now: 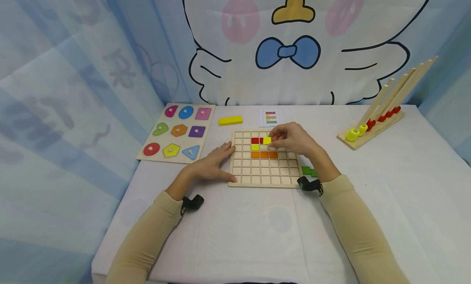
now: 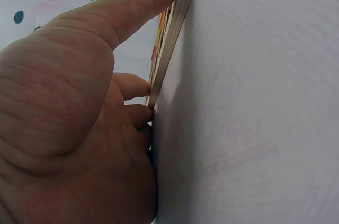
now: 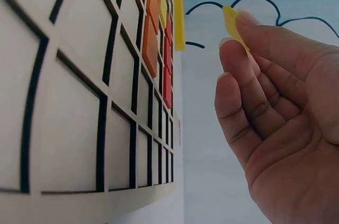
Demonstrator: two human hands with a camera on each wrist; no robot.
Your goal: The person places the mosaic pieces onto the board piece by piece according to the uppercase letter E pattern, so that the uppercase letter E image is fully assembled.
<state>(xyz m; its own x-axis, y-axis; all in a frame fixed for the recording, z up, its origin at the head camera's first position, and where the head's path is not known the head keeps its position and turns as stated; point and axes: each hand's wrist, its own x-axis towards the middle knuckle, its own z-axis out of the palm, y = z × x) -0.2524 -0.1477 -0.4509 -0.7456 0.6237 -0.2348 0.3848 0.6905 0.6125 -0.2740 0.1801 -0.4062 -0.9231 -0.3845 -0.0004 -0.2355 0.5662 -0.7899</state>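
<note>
A: Holding anything in the right hand (image 1: 295, 139)?
B: Yes, pinching a yellow tile (image 1: 267, 140) over the twelve o'clock part of the grid board (image 1: 265, 180), apart from its surface
A: And doing what with the left hand (image 1: 210, 163)?
B: Touching the board's nine o'clock edge with fingers straight
A: Seeing anything in the squares?
B: Seeing orange tiles (image 1: 264, 155) near the centre, red tiles (image 1: 255, 140) and another yellow tile (image 1: 255, 147) toward eleven, plus green tiles (image 1: 306, 170) outside at four o'clock

The head view looks forward and down over the tabletop (image 1: 228, 235), while both wrist views, low, close and tipped sideways, face along the gridded board (image 1: 265, 180), which all three share.
</note>
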